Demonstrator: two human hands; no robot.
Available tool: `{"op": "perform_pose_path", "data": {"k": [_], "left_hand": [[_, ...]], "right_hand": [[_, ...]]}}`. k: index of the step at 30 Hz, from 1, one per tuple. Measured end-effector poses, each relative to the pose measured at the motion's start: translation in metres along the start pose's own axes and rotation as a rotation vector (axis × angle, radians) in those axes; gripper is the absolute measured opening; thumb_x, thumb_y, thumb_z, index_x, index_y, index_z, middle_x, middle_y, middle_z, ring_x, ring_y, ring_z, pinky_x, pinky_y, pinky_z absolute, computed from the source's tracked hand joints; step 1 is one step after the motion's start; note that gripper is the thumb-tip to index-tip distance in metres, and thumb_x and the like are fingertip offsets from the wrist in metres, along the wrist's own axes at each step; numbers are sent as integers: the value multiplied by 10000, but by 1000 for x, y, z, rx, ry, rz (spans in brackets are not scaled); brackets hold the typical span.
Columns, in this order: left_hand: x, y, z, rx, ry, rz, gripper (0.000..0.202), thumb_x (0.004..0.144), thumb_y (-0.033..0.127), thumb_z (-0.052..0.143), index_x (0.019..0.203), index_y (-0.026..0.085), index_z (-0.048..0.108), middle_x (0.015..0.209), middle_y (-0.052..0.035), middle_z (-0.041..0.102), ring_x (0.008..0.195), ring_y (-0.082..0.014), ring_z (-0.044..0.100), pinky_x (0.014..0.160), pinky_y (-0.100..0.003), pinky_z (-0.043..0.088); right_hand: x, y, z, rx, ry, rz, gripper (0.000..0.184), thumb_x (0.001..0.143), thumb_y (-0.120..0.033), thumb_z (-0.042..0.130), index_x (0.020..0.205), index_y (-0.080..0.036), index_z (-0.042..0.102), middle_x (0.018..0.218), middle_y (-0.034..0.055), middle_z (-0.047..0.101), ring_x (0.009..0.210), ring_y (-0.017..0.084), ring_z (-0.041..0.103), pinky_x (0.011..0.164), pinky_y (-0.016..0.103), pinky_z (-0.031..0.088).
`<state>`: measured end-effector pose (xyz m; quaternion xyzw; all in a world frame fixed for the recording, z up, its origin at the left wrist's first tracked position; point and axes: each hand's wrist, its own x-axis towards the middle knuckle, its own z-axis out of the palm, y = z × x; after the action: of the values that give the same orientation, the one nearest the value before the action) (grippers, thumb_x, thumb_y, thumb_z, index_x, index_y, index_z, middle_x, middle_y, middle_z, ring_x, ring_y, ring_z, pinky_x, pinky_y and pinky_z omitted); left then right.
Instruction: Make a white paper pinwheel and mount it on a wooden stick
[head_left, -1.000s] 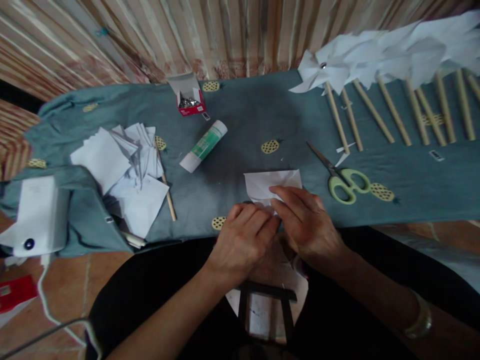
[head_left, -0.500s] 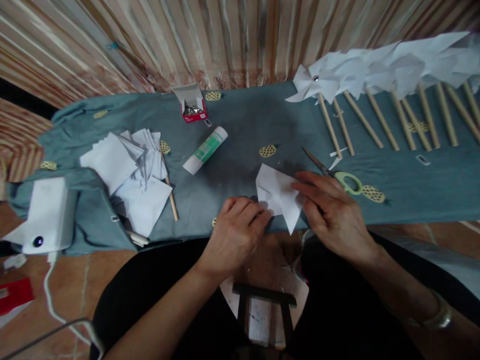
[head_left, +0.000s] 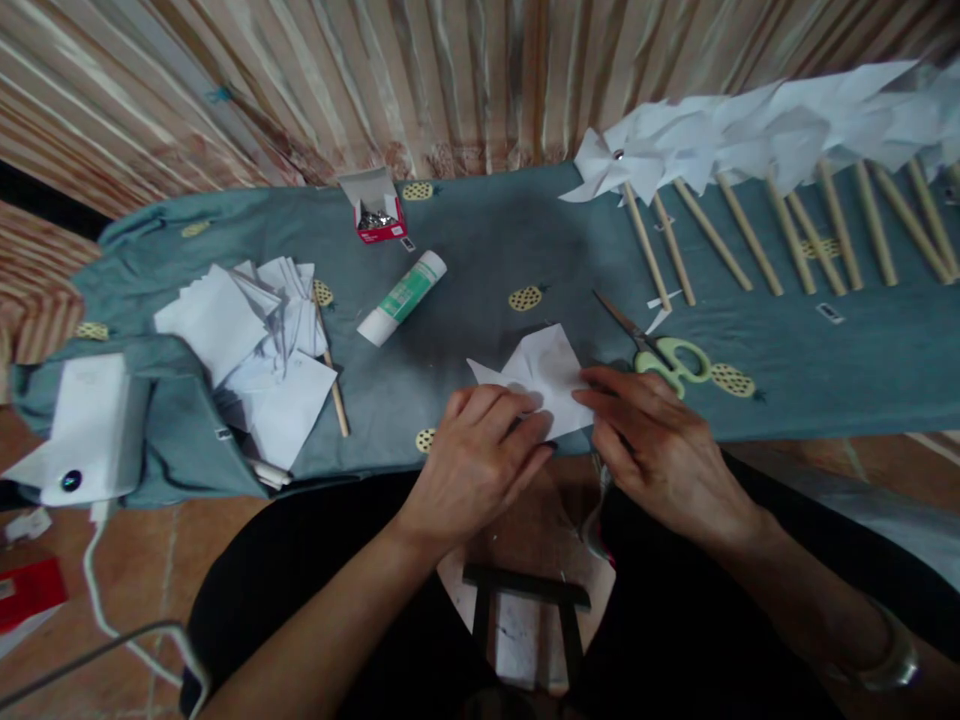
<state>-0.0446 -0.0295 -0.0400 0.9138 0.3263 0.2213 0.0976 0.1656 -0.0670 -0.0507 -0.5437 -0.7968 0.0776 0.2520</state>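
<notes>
A white paper pinwheel point(head_left: 551, 365), partly folded with pointed corners, lies at the table's front edge between my hands. My left hand point(head_left: 480, 455) presses its fingers on the paper's left and front part, closed over it. From the right, my right hand point(head_left: 652, 440) pinches the other edge with thumb and fingers. Some of the paper is hidden under my fingertips. Green-handled scissors point(head_left: 671, 362) rest just beyond my right hand, blades pointing away to the left. A glue stick point(head_left: 405, 297) with a green label lies beyond my left hand.
Finished pinwheels point(head_left: 622, 165) on wooden sticks line the back right. A pile of white paper squares point(head_left: 289, 410) lies at left near a wooden stick point(head_left: 339, 400). An open red box point(head_left: 381, 225) holds small metal pieces. A white device point(head_left: 97, 420) with a cable sits far left.
The paper has been turned between my hands, so a point now sticks out to the left instead of toward me. The view has shifted slightly, and both scissor handles now show.
</notes>
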Motion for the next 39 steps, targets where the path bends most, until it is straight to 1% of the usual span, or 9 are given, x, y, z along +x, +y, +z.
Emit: {"op": "perform_pose_path", "data": {"k": [3, 6, 9, 13, 17, 23, 27, 33, 39], "left_hand": [[0, 5, 4, 27, -39, 19, 166, 913, 246, 569, 1026, 156, 650, 999, -71, 692, 910, -217, 580, 742, -367, 425], [-1, 4, 6, 39, -41, 27, 151, 919, 215, 560, 1016, 146, 654, 977, -62, 700, 874, -204, 597, 714, -348, 414], [-2, 4, 5, 52, -16, 50, 135, 923, 180, 548, 988, 135, 658, 954, -61, 709, 835, -185, 608, 703, -330, 414], [-3, 5, 2, 36, 15, 61, 111, 916, 145, 551, 942, 125, 658, 913, -57, 714, 792, -165, 618, 701, -313, 430], [-6, 4, -1, -6, 20, 80, 101, 908, 125, 557, 944, 111, 651, 887, -56, 714, 800, -160, 635, 718, -312, 448], [-9, 4, 0, 0, -9, 89, 104, 913, 155, 561, 961, 121, 647, 939, -56, 719, 839, -173, 626, 722, -323, 445], [-10, 4, 2, 10, -27, 89, 108, 906, 163, 575, 975, 124, 649, 952, -50, 716, 856, -184, 615, 726, -331, 436], [-10, 5, 2, 19, -41, 87, 110, 909, 165, 572, 979, 135, 651, 961, -48, 711, 863, -181, 606, 738, -331, 431], [-10, 6, 2, 24, -52, 81, 109, 903, 165, 580, 977, 131, 652, 973, -46, 705, 869, -187, 600, 745, -336, 433]], "right_hand": [[-2, -2, -1, 10, 11, -8, 273, 880, -102, 476, 1086, -185, 634, 1173, 128, 662, 1041, 291, 636, 930, 507, 507], [-1, -4, -2, 45, 23, -5, 260, 855, -105, 516, 1067, -170, 653, 1153, 137, 674, 1024, 288, 649, 927, 485, 518], [0, -4, -7, 97, -22, 45, 279, 831, -145, 556, 1092, -163, 653, 1196, 142, 659, 1081, 294, 632, 943, 482, 522], [-1, 1, -13, 239, -105, 143, 304, 832, -147, 557, 1113, -225, 644, 1292, 97, 615, 1179, 269, 592, 985, 480, 501], [-4, 7, -15, 387, -136, 206, 244, 820, -135, 602, 1022, -255, 670, 1305, 62, 611, 1224, 253, 566, 1019, 468, 473], [-4, 9, -15, 547, -169, 237, 109, 833, -228, 650, 912, -262, 716, 1287, 55, 620, 1207, 260, 574, 1013, 454, 478], [-3, 9, -16, 584, -183, 260, 90, 846, -287, 656, 889, -276, 734, 1260, 47, 636, 1176, 263, 596, 1004, 460, 485], [-1, 11, -12, 584, -172, 289, 118, 871, -304, 629, 923, -284, 733, 1238, 38, 647, 1182, 259, 593, 1017, 466, 474], [3, 10, -3, 539, -91, 313, 64, 842, -291, 668, 848, -260, 724, 1179, 42, 671, 1164, 259, 599, 1008, 461, 473]]}}
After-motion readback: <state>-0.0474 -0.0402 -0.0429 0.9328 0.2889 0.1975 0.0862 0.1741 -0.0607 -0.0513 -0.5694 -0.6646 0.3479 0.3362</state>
